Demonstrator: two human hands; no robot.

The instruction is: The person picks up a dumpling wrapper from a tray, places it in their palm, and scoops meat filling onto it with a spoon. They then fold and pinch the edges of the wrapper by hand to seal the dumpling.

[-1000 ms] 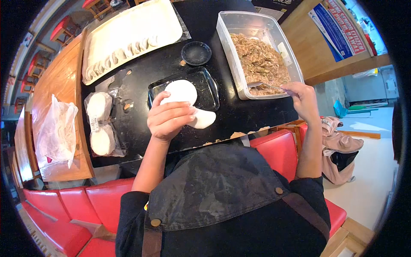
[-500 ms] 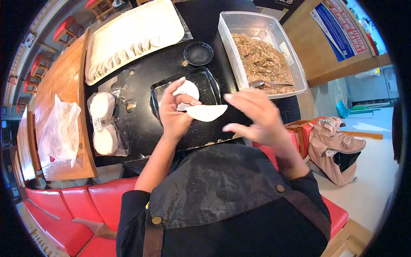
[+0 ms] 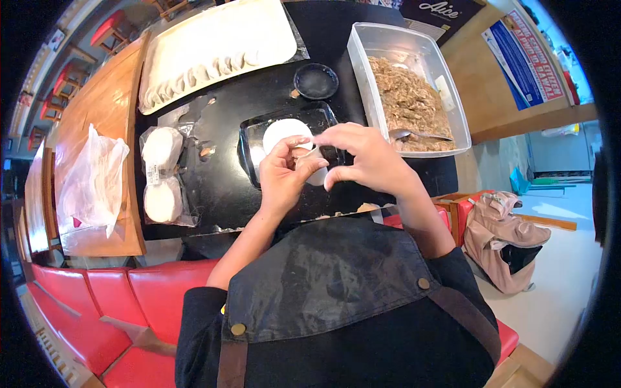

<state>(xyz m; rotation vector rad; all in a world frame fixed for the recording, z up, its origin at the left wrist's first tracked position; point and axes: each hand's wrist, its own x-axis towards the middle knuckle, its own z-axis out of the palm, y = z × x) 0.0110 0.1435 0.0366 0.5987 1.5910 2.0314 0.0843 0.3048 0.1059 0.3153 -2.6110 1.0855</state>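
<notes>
In the middle of the head view, a folded white dumpling wrapper (image 3: 312, 156) is held between my hands. My left hand (image 3: 283, 176) is closed on it, thumb along the near side. My right hand (image 3: 370, 160) curves around its right end, with the index fingertip against the upper edge and the thumb lower down. Fingers hide much of the wrapper. Just beyond, round white wrappers (image 3: 284, 131) lie on a black tray (image 3: 248, 155). A small black bowl (image 3: 316, 81) stands behind that tray.
At the right, a clear plastic tub (image 3: 362, 48) contains minced filling (image 3: 414, 97) and a spoon (image 3: 424, 134). A cream tray (image 3: 223, 39) at the back left carries a row of folded dumplings (image 3: 200, 72). Packaged wrappers (image 3: 162, 174) and a plastic bag (image 3: 94, 181) lie left.
My right hand has moved left onto the wrapper, from being apart from it. My left hand has shifted slightly right, and the wrapper is now turned and mostly covered by fingers.
</notes>
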